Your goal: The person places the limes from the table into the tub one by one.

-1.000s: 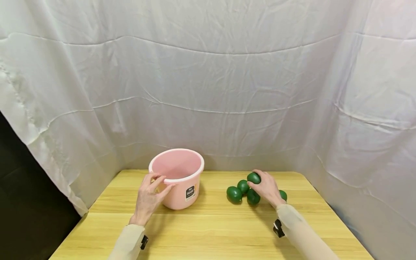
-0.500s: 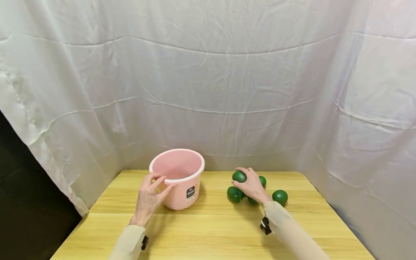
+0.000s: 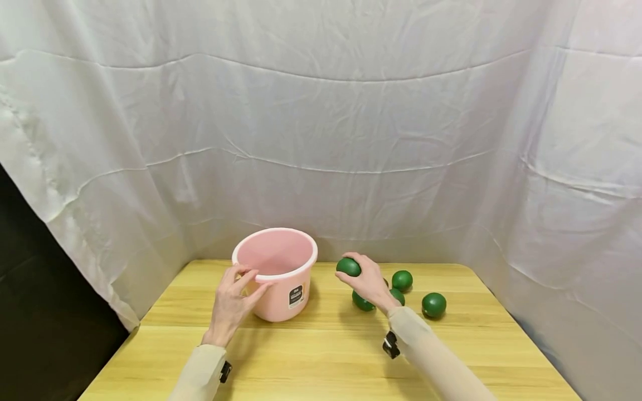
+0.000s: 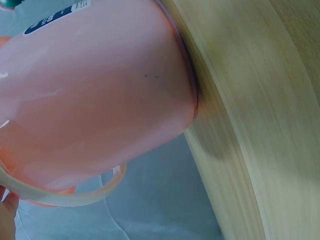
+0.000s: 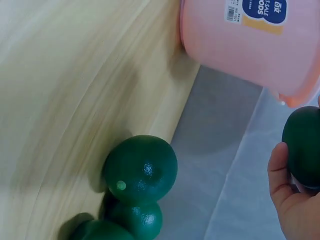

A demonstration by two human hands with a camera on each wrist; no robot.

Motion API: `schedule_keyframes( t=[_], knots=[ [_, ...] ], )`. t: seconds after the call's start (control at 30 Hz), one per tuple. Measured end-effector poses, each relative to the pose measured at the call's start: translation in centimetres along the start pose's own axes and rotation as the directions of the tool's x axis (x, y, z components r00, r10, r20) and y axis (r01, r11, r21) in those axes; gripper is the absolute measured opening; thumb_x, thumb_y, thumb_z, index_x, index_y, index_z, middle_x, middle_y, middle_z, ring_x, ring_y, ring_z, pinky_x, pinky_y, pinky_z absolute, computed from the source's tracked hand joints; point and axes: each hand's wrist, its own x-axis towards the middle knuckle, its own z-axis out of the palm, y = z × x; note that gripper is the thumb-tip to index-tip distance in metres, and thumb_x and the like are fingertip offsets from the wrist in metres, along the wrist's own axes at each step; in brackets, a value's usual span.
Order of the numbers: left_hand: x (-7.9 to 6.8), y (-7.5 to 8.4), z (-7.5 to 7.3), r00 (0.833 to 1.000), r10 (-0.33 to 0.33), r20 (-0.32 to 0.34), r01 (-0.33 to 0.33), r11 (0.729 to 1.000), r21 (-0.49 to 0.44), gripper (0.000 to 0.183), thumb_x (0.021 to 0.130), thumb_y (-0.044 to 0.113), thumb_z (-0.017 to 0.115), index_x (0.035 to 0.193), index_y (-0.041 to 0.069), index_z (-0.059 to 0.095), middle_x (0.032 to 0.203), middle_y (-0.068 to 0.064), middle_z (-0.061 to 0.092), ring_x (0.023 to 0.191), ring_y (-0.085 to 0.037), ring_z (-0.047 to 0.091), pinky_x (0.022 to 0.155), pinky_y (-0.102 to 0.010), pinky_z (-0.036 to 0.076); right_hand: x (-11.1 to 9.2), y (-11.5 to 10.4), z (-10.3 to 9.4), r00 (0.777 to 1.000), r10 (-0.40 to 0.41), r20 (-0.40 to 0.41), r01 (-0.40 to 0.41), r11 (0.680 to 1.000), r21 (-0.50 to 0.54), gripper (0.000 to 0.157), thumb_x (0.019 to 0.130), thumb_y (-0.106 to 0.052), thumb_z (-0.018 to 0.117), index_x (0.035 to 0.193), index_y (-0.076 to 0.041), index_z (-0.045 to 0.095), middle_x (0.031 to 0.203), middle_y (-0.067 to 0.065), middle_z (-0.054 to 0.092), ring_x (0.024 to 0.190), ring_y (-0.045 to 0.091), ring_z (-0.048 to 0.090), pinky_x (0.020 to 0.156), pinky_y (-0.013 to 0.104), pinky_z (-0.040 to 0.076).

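A pink bucket [image 3: 273, 303] with a dark label stands upright at the back left of the table. My left hand [image 3: 228, 303] pinches its near rim between thumb and fingers; the pale handle [image 4: 75, 199] shows in the left wrist view. Raised off the table, my right hand [image 3: 369, 283] grips a smooth, dark green oval fruit [image 3: 348, 267], to the right of the bucket and apart from it. Beneath and behind that hand lie more such fruits, among them a partly covered green fruit [image 3: 363, 301]. Two others, a back fruit [image 3: 402, 280] and a right-hand fruit [image 3: 433, 305], show more fully.
The wooden table [image 3: 311, 356] has its back edge close to a hanging white cloth [image 3: 351, 128], which also encloses both sides. Dark material [image 3: 45, 301] shows at the far left.
My right hand has carried the green fruit leftward toward the bucket, uncovering fruits on the right. The left hand has stayed on the rim, and the bucket stands as before.
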Motion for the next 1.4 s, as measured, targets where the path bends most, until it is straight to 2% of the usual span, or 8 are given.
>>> schedule_keyframes(
  t=[0.23,0.5,0.6,0.77,0.9,1.07,1.23,1.4],
  knots=[
    [0.1,0.2,0.1,1.0,-0.004,0.003,0.004,1.0,0.0,0.042,0.065,0.021,0.091,0.099,0.003,0.075,0.104,-0.012,0.064,0.099,-0.025,0.058,0.086,-0.03,0.052,0.0,-0.2,-0.1,1.0,0.022,-0.014,-0.021,0.999,0.037,0.046,0.084,-0.046,0.075,0.125,-0.034,0.059,0.112,0.002,0.063,0.091,0.02,0.061,0.072,0.034,0.053],
    [0.0,0.2,-0.1,1.0,-0.01,0.006,0.01,1.0,0.0,0.042,0.065,0.02,0.091,0.099,0.003,0.074,0.104,-0.015,0.064,0.098,-0.025,0.058,0.081,-0.044,0.055,0.1,-0.4,0.1,0.999,0.039,-0.016,-0.036,0.987,0.159,0.053,0.081,-0.051,0.076,0.124,-0.032,0.052,0.113,0.001,0.063,0.089,0.018,0.063,0.072,0.032,0.054],
    [0.0,0.1,-0.1,1.0,-0.011,0.008,0.011,1.0,0.002,0.042,0.065,0.02,0.091,0.1,0.003,0.074,0.105,-0.015,0.064,0.098,-0.025,0.058,0.082,-0.039,0.055,0.2,-0.7,0.2,0.999,0.041,-0.016,-0.038,0.984,0.171,0.052,0.08,-0.051,0.076,0.123,-0.034,0.052,0.113,0.0,0.063,0.089,0.017,0.063,0.072,0.032,0.054],
    [0.0,0.1,0.0,1.0,0.003,0.0,-0.003,1.0,0.008,0.041,0.065,0.02,0.091,0.098,0.004,0.074,0.104,-0.014,0.064,0.098,-0.025,0.058,0.086,-0.027,0.05,0.7,-1.6,0.5,0.999,-0.003,-0.044,0.01,0.989,0.147,0.05,0.08,-0.051,0.077,0.124,-0.036,0.057,0.115,-0.001,0.062,0.093,0.019,0.062,0.075,0.035,0.054],
    [0.1,0.1,0.0,1.0,0.016,-0.01,-0.016,1.0,0.011,0.039,0.064,0.021,0.091,0.096,0.004,0.074,0.104,-0.013,0.064,0.098,-0.026,0.058,0.091,-0.023,0.047,1.1,-2.3,0.8,0.998,-0.021,-0.06,0.028,0.991,0.129,0.052,0.08,-0.054,0.075,0.126,-0.034,0.059,0.118,0.0,0.06,0.097,0.02,0.06,0.077,0.036,0.054],
    [0.1,0.2,0.1,1.0,0.014,-0.007,-0.014,1.0,0.008,0.039,0.065,0.021,0.091,0.096,0.004,0.075,0.103,-0.014,0.064,0.098,-0.027,0.058,0.09,-0.023,0.048,1.5,-2.8,1.0,0.998,-0.022,-0.06,0.029,0.993,0.116,0.053,0.082,-0.052,0.075,0.126,-0.03,0.056,0.119,-0.002,0.06,0.097,0.019,0.06,0.077,0.036,0.054],
    [0.0,0.2,-0.1,1.0,-0.012,0.009,0.012,1.0,0.017,0.041,0.065,0.021,0.091,0.099,0.005,0.074,0.104,-0.016,0.064,0.098,-0.024,0.058,0.087,-0.02,0.05,2.0,-3.4,1.5,0.997,-0.06,-0.058,0.067,0.989,0.128,0.053,0.083,-0.048,0.075,0.127,-0.029,0.053,0.12,-0.004,0.06,0.095,0.016,0.061,0.077,0.034,0.054],
    [-0.1,0.1,0.0,1.0,-0.011,0.01,0.011,1.0,0.012,0.041,0.065,0.02,0.091,0.099,0.004,0.074,0.104,-0.017,0.064,0.098,-0.025,0.057,0.083,-0.031,0.053,2.5,-4.6,2.3,0.992,-0.112,-0.061,0.12,0.981,0.153,0.05,0.088,-0.041,0.073,0.13,-0.026,0.052,0.123,-0.001,0.059,0.1,0.019,0.06,0.083,0.036,0.053]
  ],
)
